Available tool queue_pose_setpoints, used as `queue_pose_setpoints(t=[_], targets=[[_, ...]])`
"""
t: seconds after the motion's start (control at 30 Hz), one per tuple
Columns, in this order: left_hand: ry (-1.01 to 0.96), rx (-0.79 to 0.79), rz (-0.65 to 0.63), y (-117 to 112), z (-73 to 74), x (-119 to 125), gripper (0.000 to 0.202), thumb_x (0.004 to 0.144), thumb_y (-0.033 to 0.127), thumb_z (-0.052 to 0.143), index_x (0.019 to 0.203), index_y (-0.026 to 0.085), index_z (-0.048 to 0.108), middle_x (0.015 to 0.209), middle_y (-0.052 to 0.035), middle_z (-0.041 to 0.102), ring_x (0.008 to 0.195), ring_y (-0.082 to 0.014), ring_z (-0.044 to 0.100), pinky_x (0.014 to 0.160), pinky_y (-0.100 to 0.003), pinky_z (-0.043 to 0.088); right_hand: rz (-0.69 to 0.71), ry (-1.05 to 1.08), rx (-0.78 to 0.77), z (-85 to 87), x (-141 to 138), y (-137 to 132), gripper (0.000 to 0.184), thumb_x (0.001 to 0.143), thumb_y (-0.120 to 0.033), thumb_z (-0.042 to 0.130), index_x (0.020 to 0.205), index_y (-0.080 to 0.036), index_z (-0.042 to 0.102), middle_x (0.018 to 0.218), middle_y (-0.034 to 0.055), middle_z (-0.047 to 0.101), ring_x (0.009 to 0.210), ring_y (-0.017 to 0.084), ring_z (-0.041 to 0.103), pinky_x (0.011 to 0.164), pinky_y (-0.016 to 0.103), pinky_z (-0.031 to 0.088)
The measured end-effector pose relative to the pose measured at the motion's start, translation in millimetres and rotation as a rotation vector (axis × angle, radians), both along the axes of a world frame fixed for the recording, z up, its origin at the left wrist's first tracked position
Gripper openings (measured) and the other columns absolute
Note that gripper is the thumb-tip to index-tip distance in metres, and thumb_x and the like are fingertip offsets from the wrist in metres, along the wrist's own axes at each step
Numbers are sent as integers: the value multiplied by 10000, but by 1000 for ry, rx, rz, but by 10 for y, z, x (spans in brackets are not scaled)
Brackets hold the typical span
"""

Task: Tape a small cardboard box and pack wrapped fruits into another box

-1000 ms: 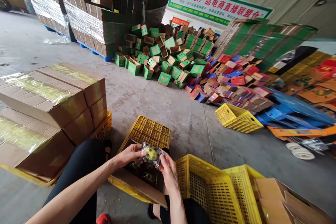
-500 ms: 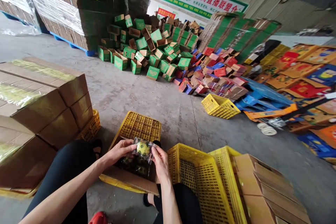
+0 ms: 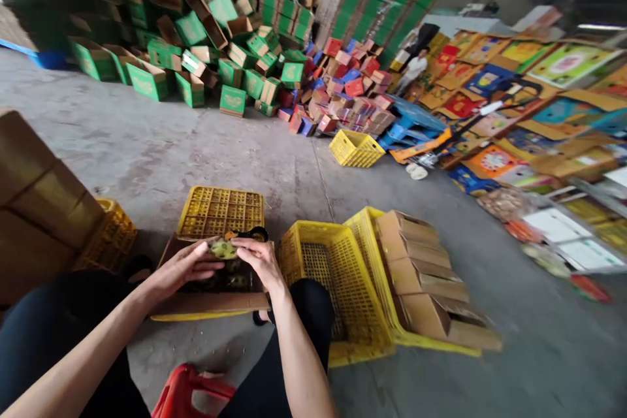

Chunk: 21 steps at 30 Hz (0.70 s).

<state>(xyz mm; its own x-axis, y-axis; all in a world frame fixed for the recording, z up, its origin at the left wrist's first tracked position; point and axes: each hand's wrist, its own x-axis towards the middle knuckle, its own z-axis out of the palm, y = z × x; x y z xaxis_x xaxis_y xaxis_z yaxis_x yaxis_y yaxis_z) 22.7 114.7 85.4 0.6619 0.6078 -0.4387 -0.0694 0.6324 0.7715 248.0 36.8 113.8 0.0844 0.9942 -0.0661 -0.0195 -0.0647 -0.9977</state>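
A small package (image 3: 223,249) with a yellow-green, dark-spotted face is held between my two hands. My left hand (image 3: 183,266) has its thumb at the package's left end, with the fingers reaching underneath. From the right, my right hand (image 3: 258,260) grips the other end, its fingers lying along the top edge. Both hands hover over an open cardboard box (image 3: 215,302), which holds more dark, shiny packages, partly hidden by my hands. The box rests on a yellow crate, whose latticed part (image 3: 221,210) shows behind it.
Right of my knee stand a yellow crate (image 3: 360,287) and another crate bearing brown cartons (image 3: 416,261). Stacked cartons (image 3: 46,209) rise at the left. A red stool (image 3: 179,392) is below me. Heaped green boxes (image 3: 232,99) and a blue pallet (image 3: 411,123) lie farther off.
My view has swung right and down, so the surroundings shift leftward. Both hands still hold the package; my left fingers are now more stretched, and the package appears tilted flatter.
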Motion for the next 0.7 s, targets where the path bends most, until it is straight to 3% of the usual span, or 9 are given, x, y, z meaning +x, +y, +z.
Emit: queue_pose_setpoints(t=[0.13,0.27,0.4,0.47,0.57,0.63,0.7], targets=[[-5,-19,30,5,-32,-23,741,762,590,883,1377,236,670,1310,-139,744,1097,-294,764,861,-348,629,39,17,23,17,-6,-11,390,858,-622,743,1043,-295,845,1267,37,785,1314,292,654,1172,467,453],[-19,50,76,12,-40,-6,646,707,400,963,1279,216,726,1257,-89,760,990,-228,765,839,-306,620,51,38,-10,37,4,15,476,896,-650,697,1199,-297,798,1415,44,708,1419,299,570,1199,478,422],[-141,99,71,27,23,37,739,726,351,950,1399,233,669,1296,-116,742,1086,-262,739,907,-330,580,-72,106,-49,-23,9,63,566,825,-571,818,1324,-319,730,1437,47,693,1405,293,584,1211,479,416],[-230,115,63,43,48,66,948,732,330,949,1567,297,501,1346,-119,717,1171,-277,710,981,-359,543,-90,182,-91,-61,9,84,663,783,-540,861,1388,-335,681,1429,45,698,1365,290,618,1150,466,490],[-249,163,70,75,41,103,1092,712,316,962,1634,328,378,1328,-107,717,1118,-246,716,947,-330,529,-9,232,-211,-85,15,109,667,775,-532,859,1382,-324,679,1320,54,754,1148,301,739,877,418,641],[-218,176,75,93,22,118,1013,710,361,961,1589,301,461,1309,-112,717,1078,-235,715,877,-295,532,-8,227,-218,-76,19,121,618,763,-502,874,1324,-304,708,1245,49,783,1065,282,760,807,373,646],[-175,185,88,107,10,128,786,728,453,939,1423,235,643,1247,-118,732,1035,-231,712,830,-279,535,-33,222,-193,-61,18,130,580,738,-458,902,1263,-289,724,1190,46,800,1019,256,766,814,345,633]])
